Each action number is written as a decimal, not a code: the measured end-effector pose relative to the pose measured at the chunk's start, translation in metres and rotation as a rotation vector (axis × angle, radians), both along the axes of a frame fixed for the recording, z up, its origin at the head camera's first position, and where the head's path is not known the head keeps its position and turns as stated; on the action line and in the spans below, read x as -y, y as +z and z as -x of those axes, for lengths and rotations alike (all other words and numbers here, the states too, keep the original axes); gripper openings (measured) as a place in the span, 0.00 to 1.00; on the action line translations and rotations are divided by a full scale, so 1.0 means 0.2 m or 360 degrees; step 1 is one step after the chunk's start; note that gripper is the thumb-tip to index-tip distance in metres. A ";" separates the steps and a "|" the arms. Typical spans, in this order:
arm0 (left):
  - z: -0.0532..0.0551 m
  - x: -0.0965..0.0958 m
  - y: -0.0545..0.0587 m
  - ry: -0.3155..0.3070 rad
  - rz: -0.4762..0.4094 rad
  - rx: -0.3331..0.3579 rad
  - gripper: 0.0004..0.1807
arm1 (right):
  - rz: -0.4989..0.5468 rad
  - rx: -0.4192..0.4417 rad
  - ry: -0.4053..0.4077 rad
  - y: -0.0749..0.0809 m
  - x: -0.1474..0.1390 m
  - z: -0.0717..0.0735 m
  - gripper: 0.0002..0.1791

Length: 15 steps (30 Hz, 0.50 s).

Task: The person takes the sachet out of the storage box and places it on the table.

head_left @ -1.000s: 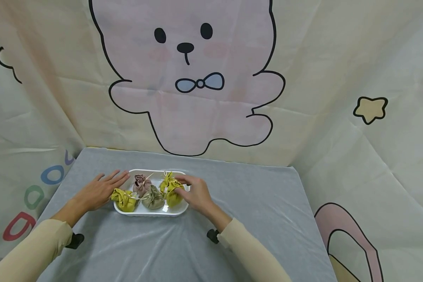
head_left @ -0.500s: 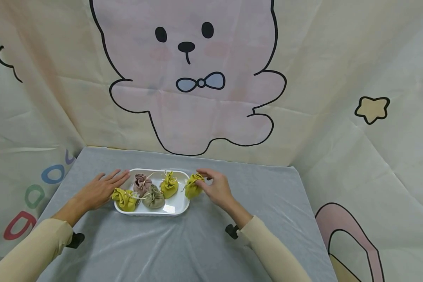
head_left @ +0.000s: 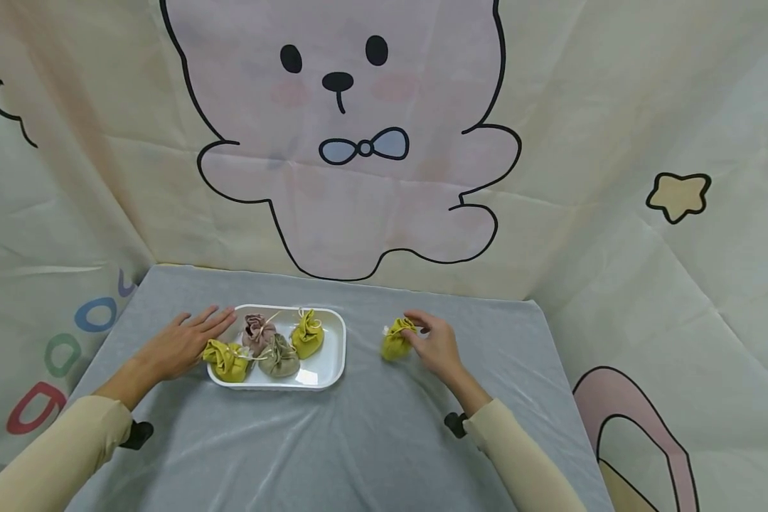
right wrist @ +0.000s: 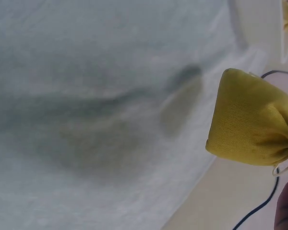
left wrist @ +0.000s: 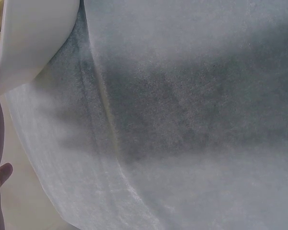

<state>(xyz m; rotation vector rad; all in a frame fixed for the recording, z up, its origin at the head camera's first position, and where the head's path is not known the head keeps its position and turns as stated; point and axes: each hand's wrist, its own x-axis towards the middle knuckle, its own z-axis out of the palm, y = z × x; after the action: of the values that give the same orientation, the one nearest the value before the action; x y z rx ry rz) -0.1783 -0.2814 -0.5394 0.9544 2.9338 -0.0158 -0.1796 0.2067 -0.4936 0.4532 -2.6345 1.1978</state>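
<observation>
A yellow drawstring pouch (head_left: 395, 341) hangs by its gathered neck from the fingertips of my right hand (head_left: 439, 347), off to the right of the white tray (head_left: 333, 370). In the right wrist view that pouch (right wrist: 249, 122) shows its flat bottom, raised over the cloth. My left hand (head_left: 178, 350) lies with extended fingers against the tray's left end. Inside the tray are a yellow pouch (head_left: 227, 363) at the left, a dusty pink pouch (head_left: 256, 331), a grey-green pouch (head_left: 279, 358), and another yellow pouch (head_left: 307, 334) toward the right.
Grey cloth (head_left: 281, 448) covers the table. A pale curtain (head_left: 569, 85) with cartoon drawings stands along the back and both sides. The right wrist view shows a dark cable (right wrist: 259, 207) beyond the cloth's edge.
My right hand has lifted a yellow pouch out of the tray's right part and carried it rightward, clear of the rim. The left hand has stayed in place.
</observation>
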 end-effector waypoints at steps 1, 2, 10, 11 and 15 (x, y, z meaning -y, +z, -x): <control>0.00 0.00 0.00 -0.0002 -0.0005 -0.0007 0.40 | -0.0008 0.0007 -0.0017 -0.01 -0.01 0.00 0.18; 0.00 0.00 0.00 -0.0002 -0.0011 -0.0011 0.40 | -0.0015 0.0010 -0.0036 -0.03 -0.03 0.01 0.18; 0.00 0.01 0.00 0.0013 0.0014 0.0012 0.39 | -0.0047 0.0138 -0.0160 -0.13 -0.08 0.01 0.16; 0.00 0.01 0.00 0.0013 0.0017 0.0015 0.39 | -0.0048 0.0168 -0.0179 -0.14 -0.08 0.02 0.16; 0.00 0.01 0.00 0.0013 0.0020 0.0024 0.39 | -0.0028 0.0242 -0.0216 -0.17 -0.09 0.02 0.17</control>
<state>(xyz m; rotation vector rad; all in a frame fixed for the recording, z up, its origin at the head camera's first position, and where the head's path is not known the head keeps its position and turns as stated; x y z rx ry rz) -0.1782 -0.2829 -0.5398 0.9368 2.9201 -0.0263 -0.1843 0.2247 -0.5271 0.1888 -2.7533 1.2112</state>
